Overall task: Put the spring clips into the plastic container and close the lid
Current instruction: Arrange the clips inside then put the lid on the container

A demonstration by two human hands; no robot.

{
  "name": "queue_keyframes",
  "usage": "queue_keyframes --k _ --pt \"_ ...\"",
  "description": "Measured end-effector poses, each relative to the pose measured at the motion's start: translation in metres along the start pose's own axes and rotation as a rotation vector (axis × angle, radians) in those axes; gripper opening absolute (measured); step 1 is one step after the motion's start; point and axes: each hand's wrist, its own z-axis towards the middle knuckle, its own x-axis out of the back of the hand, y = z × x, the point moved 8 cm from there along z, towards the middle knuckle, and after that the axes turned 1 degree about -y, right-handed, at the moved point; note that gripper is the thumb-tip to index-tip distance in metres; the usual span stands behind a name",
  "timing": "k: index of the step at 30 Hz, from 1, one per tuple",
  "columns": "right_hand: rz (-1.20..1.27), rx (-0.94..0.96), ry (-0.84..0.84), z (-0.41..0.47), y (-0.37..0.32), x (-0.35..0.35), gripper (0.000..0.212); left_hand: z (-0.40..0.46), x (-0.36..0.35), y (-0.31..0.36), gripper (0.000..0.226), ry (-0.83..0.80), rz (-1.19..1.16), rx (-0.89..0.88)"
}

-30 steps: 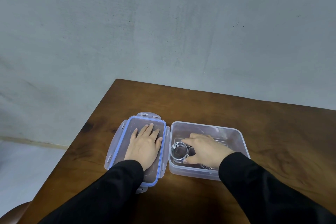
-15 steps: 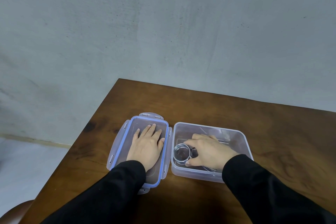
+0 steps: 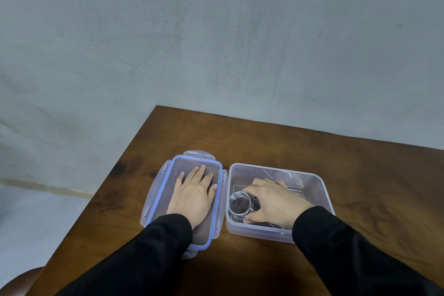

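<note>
So, your right hand (image 3: pixel 274 202) sits inside the plastic container (image 3: pixel 319 182), lower centre-right of frame, fingers curled loosely on the spring clips (image 3: pixel 239 205). Stiff slick wire, light (likely tangles): pinch the coil's rim. Left hand (image 3: pixel 193 196) lies flat, fingers spread, holding nothing, on the lid (image 3: pixel 156 190).

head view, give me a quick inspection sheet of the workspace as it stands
surface: dark brown wooden table, bare around the job's things
job's things: clear plastic container open; coiled silver wire spring clips inside it; blue-rimmed clear plastic lid lying flat beside it, not fitted
clutter: nothing seen
grippers: left hand flat on the lid; right hand inside the container, fingers around the clips
cables: nothing seen
surroundings: grey plaster wall; pale floor; rounded brown object at bottom left, unidentifiable
</note>
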Motion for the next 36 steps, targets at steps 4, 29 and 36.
queue_keyframes --k 4,29,36 --pt "0.029 -0.011 -0.004 -0.007 0.003 0.001 0.069 -0.002 0.0 0.004 0.051 -0.008 0.008 -0.004" --pt "0.483 -0.029 0.455 -0.046 0.01 0.045 0.017 -0.117 0.031 -0.008 0.043 -0.077 0.032 -0.265" --pt "0.493 -0.033 0.478 -0.051 0.001 0.043 0.02 -0.131 0.011 -0.028 0.017 -0.026 0.095 -0.405"
